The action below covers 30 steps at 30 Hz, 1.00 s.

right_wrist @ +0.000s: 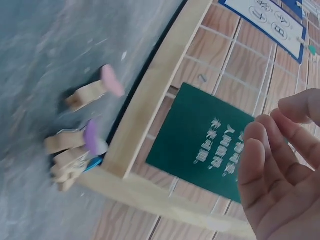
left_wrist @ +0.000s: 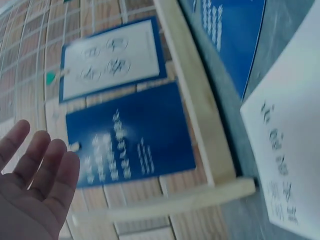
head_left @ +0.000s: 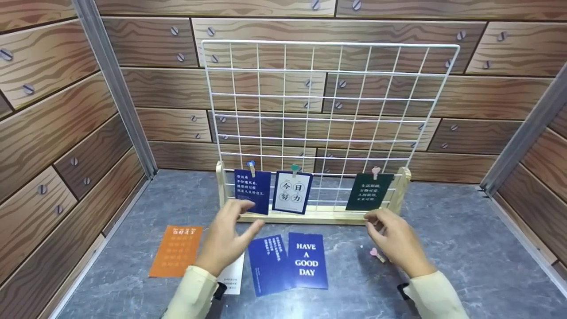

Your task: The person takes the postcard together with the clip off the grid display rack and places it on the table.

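My left hand (head_left: 230, 237), fingers spread and holding nothing, is in front of a dark blue card (head_left: 261, 190) clipped at the left of the white wire grid (head_left: 328, 95). Next to that card hangs a white card with a blue border (head_left: 292, 192), under a clothespin with a green heart (head_left: 294, 168). A dark green card (right_wrist: 195, 142) hangs at the right from a clothespin with a pink heart (head_left: 376, 172). Near it is my right hand (head_left: 394, 237), its fingers loosely bent with nothing between them. Below that hand lies a loose pink-heart clothespin (head_left: 377, 254).
Two blue cards, one reading HAVE A GOOD DAY (head_left: 308, 261), overlap on the grey tabletop (head_left: 345, 301). An orange card (head_left: 175, 252) and a partly covered white card (head_left: 232, 277) lie left. More clothespins (right_wrist: 70, 152) sit beside the wooden base (right_wrist: 160, 90).
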{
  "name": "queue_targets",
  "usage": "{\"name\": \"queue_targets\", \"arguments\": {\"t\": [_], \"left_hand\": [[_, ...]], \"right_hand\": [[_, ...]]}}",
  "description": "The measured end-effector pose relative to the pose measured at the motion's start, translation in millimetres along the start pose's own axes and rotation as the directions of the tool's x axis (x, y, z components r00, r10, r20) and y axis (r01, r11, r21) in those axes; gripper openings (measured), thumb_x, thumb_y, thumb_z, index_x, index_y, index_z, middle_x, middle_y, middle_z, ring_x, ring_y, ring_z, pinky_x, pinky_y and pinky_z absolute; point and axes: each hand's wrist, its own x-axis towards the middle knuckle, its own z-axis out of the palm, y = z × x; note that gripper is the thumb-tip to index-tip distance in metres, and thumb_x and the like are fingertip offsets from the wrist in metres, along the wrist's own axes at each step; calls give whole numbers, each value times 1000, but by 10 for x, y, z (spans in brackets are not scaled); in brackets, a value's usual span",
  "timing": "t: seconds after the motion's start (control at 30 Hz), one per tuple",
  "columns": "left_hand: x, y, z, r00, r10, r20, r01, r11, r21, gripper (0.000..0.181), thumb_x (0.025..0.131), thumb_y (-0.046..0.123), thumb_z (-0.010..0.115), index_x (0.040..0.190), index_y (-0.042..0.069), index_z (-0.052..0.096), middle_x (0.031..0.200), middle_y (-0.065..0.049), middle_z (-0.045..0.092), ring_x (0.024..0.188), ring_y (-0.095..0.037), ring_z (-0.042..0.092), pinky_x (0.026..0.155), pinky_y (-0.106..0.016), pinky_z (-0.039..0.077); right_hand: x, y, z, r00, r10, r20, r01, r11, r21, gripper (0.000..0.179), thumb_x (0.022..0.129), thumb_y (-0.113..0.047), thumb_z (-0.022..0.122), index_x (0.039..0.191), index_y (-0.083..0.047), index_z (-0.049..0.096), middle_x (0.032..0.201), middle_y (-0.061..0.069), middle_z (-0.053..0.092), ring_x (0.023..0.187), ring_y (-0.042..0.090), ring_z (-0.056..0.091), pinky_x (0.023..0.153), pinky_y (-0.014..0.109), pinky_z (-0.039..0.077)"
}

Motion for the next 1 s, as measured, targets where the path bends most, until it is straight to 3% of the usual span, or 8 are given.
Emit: {"name": "queue_targets", "arguments": {"t": [0.17, 0.3, 0.43, 0.53, 0.67, 0.83, 1.0], "left_hand": [[14, 102, 124, 999, 15, 50, -15, 1000, -4, 49, 93, 43, 75, 132, 15, 63, 129, 1, 63, 120, -18, 60, 106, -42, 49], [52, 218, 224, 995, -5, 104, 10, 999, -45, 54, 95, 52, 69, 135, 17, 61, 130, 2, 62, 121, -16, 58, 107, -41, 49], [112, 350, 359, 989, -34, 142, 51, 991, -121, 53, 97, 55, 65, 136, 19, 60, 131, 4, 61, 119, -13, 58, 105, -39, 49], [187, 477, 495, 984, -54, 170, 87, 977, -196, 48, 98, 47, 67, 135, 18, 60, 130, 3, 61, 120, -14, 58, 106, -38, 49], [320, 684, 725, 971, -82, 222, 142, 952, -271, 48, 98, 45, 68, 135, 17, 60, 131, 3, 61, 121, -16, 58, 106, -36, 49], [483, 897, 1023, 960, -98, 262, 182, 929, -321, 45, 98, 45, 68, 133, 17, 61, 124, 6, 61, 116, -14, 58, 101, -31, 50], [594, 1022, 1270, 954, -126, 271, 219, 913, -345, 42, 97, 40, 70, 132, 17, 63, 124, 5, 62, 116, -14, 58, 101, -34, 51]], "right_hand": [[109, -68, -6, 997, -70, -44, 70, 997, 11, 16, 89, 1, 74, 101, -10, 73, 91, -4, 66, 76, 10, 61, 67, 29, 55], [225, -96, -37, 991, -96, -89, 98, 995, 24, 19, 87, 5, 74, 102, -7, 73, 92, -1, 67, 76, 12, 61, 65, 27, 54], [369, -100, -113, 992, -53, -115, 58, 997, 47, 20, 88, 5, 72, 107, -2, 72, 94, 3, 67, 79, 14, 61, 67, 22, 53], [498, -75, -205, 995, 14, -101, -8, 998, 56, 24, 92, 2, 68, 116, 0, 70, 98, 6, 67, 83, 16, 61, 70, 23, 52], [677, -30, -340, 995, 71, -69, -70, 997, 22, 33, 97, -3, 62, 129, -1, 64, 101, 10, 65, 85, 22, 61, 73, 35, 54], [851, 8, -448, 998, 47, -43, -50, 995, -87, 34, 100, -8, 60, 133, -2, 65, 105, 19, 69, 91, 37, 66, 81, 57, 55], [931, 33, -462, 998, 52, 37, -46, 988, -147, 35, 104, -15, 58, 136, -5, 64, 121, 21, 71, 110, 46, 66, 93, 64, 51]]}}
